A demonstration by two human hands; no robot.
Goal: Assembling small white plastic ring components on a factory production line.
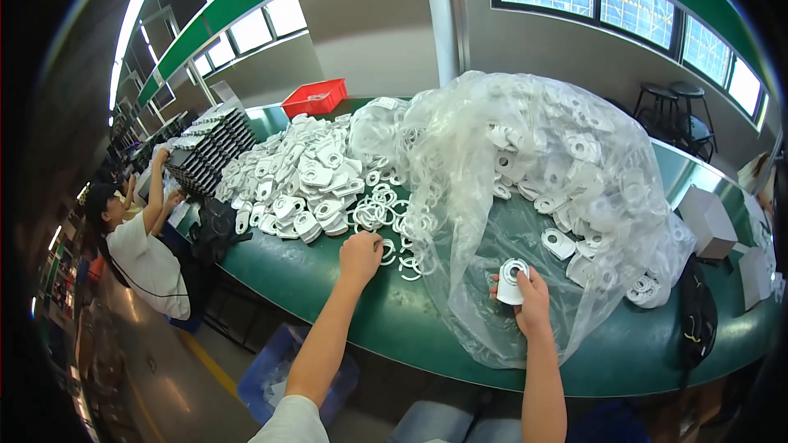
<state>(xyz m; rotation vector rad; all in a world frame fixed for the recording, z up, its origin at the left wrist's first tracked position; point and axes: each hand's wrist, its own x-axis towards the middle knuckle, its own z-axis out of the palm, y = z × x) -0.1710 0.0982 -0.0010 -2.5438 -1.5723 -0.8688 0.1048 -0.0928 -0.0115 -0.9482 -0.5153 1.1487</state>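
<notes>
My right hand [534, 302] grips a flat white plastic piece [513, 280], rounded at the top with a ringed round opening. It is held above a clear plastic sheet spread on the green table. My left hand [361, 258] is closed, its fingers curled beside a loose white ring [388, 253]; whether anything is pinched in them is hidden. Just beyond it lies a heap of white rings [373, 212], some of them open-ended. A large pile of similar white pieces [316, 171] spreads behind at the left.
A big clear plastic bag [460, 164] full of white pieces covers the table's middle right. At the back stands a red bin [315, 98]; stacked dark trays [215, 148] stand at the left near a co-worker. A black bag [698, 312] and white boxes [707, 221] sit right; a blue bin [283, 361] is below.
</notes>
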